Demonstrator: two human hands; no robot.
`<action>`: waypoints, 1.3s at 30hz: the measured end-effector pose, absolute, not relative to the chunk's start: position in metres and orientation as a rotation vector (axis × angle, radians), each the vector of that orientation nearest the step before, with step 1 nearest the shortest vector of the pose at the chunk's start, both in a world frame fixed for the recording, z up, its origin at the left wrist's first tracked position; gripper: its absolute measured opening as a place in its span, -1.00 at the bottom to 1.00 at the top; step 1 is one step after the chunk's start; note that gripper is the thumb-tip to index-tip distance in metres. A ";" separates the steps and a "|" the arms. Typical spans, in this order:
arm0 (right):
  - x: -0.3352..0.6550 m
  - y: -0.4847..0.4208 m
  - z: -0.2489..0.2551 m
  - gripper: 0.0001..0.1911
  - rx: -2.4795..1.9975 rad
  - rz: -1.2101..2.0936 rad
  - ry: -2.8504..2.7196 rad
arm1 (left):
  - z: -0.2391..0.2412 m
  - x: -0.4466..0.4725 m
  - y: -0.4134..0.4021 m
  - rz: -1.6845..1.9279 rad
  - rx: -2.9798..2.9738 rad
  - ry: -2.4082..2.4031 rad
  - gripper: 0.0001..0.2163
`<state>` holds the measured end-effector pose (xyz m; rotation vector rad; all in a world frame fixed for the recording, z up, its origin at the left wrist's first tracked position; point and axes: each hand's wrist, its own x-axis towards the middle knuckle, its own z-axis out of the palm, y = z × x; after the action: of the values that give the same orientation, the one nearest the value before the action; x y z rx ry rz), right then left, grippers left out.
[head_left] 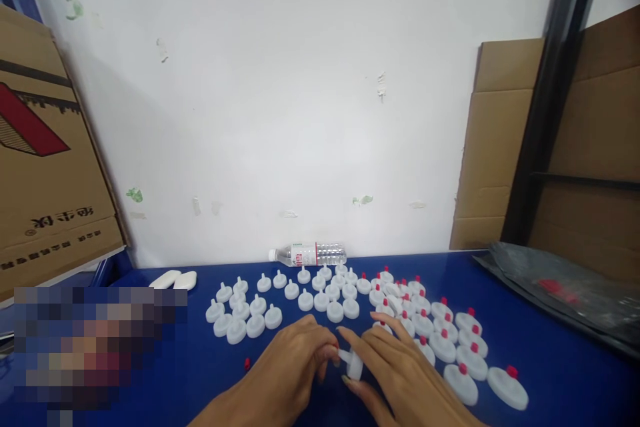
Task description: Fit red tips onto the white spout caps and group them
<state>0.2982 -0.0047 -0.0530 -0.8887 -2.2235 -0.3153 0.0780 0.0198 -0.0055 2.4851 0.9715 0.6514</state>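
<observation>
My right hand point(400, 363) holds a white nozzle cap point(355, 365) by its round base, tilted so its spout points left. The fingers of my left hand point(303, 357) are pinched at the spout's tip, where a trace of red shows; they mostly hide what looks like a small red tip cap. One loose red tip cap point(247, 364) lies on the blue table left of my left hand. Several white nozzle caps point(241, 310) with bare spouts stand beyond my hands to the left. To the right stand several nozzle caps with red tips point(461, 383).
A clear plastic bottle point(305, 254) lies against the white wall. Two white rounded objects point(175, 279) sit at the back left. A dark plastic bag point(560, 293) with something red inside rests at right. Cardboard point(50, 147) stands at left, and a pixelated patch covers the lower left.
</observation>
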 end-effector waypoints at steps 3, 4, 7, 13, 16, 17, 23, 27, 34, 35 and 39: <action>0.298 -0.004 -0.053 -0.52 -0.873 -0.339 -2.237 | -0.002 0.080 0.017 0.643 2.481 0.979 -0.66; 0.298 -0.003 -0.053 -0.53 -0.861 -0.352 -2.240 | -0.001 0.080 0.015 0.642 2.478 0.984 -0.66; 0.297 -0.002 -0.055 -0.59 -0.809 -0.391 -2.254 | 0.003 0.082 0.012 0.637 2.466 0.979 -0.63; 0.292 -0.006 -0.061 -0.63 -0.777 -0.488 -2.241 | 0.009 0.079 0.011 0.560 2.447 0.927 -0.60; 0.290 -0.007 -0.064 -0.61 -0.782 -0.532 -2.243 | 0.006 0.077 0.009 0.520 2.455 0.921 -0.67; 0.289 -0.007 -0.065 -0.61 -0.778 -0.542 -2.240 | 0.005 0.077 0.008 0.532 2.463 0.937 -0.68; 0.288 -0.005 -0.063 -0.57 -0.785 -0.554 -2.184 | 0.005 0.078 0.008 0.564 2.506 0.924 -0.66; 0.290 -0.004 -0.048 -0.68 -0.862 -0.460 -2.193 | 0.009 0.075 0.014 0.501 2.682 1.025 -0.72; 0.291 -0.003 -0.043 -0.70 -0.906 -0.313 -2.177 | 0.021 0.052 0.046 0.205 3.036 1.522 -0.75; 0.291 -0.004 -0.044 -0.70 -0.888 -0.297 -2.180 | 0.023 0.046 0.053 0.198 3.029 1.598 -0.74; 0.292 -0.003 -0.050 -0.68 -0.836 -0.276 -2.230 | 0.025 0.023 0.071 0.163 2.988 1.727 -0.78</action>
<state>0.2921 -0.0032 -0.0498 -0.8358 -2.2302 -0.2763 0.0234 0.0711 0.0246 2.9883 1.7274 0.1630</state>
